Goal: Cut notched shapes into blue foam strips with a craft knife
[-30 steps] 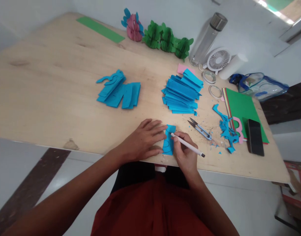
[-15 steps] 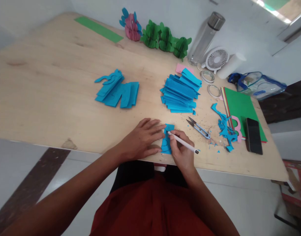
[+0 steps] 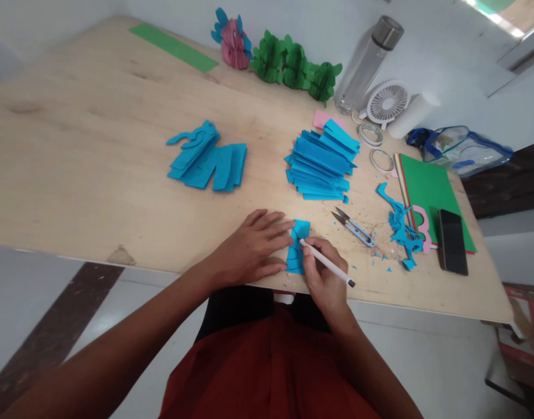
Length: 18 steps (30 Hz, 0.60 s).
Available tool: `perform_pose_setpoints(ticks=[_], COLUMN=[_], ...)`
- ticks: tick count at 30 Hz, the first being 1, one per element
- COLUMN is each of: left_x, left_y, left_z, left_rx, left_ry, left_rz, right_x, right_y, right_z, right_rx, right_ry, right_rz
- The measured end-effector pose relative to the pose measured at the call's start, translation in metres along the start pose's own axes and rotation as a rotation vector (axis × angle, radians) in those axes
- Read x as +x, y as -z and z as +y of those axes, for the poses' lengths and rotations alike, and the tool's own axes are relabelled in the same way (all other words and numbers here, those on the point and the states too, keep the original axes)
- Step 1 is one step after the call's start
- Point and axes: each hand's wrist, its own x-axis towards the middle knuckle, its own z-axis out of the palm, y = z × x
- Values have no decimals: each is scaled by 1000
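Your left hand [image 3: 259, 247] lies flat, touching the blue paper piece [image 3: 296, 263] at the near side of the table [image 3: 96, 186]; your right hand [image 3: 330, 282] grips the white pen [image 3: 328, 263], tip shifted slightly nearer, drawing apparently advancing.

Soft, even light; white glare streaks the upper right; the floor [image 3: 114, 299] gleams; edges stretch; the blue paper [image 3: 296, 257] looks slightly blurred.

Blue paper [image 3: 297, 253]: small rectangle, dark curved lines — flat near desk [image 3: 96, 174] edge
White pen [image 3: 330, 265]: dark-ended, slanted — tip at the paper
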Motion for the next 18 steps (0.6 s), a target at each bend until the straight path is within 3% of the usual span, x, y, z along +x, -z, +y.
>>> perform_pose_setpoints(ticks=[11,18], left_x=[-3,-1], left_y=[0,6], left_z=[1,4], left_rx=[21,53], left_ry=[-41,-27], left_rz=[19,-39], right_x=[0,1], right_y=[-1,-1], right_z=[-1,-2], right_rx=[2,-10], right_ry=[4,12], right_rz=[15,23])
